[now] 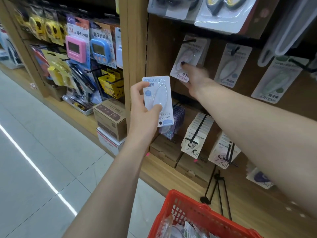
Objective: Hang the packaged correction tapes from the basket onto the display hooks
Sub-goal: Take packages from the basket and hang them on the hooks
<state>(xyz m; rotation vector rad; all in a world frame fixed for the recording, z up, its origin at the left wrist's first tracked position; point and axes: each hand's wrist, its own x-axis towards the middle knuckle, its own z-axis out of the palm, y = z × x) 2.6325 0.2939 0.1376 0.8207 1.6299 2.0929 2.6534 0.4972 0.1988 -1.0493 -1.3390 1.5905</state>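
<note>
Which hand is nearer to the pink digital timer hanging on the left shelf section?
Left. The left hand, gripping a white carded correction tape pack, is just right of and below the pink digital timer. The right hand is farther right, holding a hanging tape pack.

the left hand [143, 107] is raised, palm inward, fingers and thumb curled in a pinch. the right arm is stretched forward and up, its hand [192, 74] blurred, fingers gripping.

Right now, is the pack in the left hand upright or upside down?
Upside down: the Campus logo on the blue correction tape pack reads inverted in the left hand.
</note>
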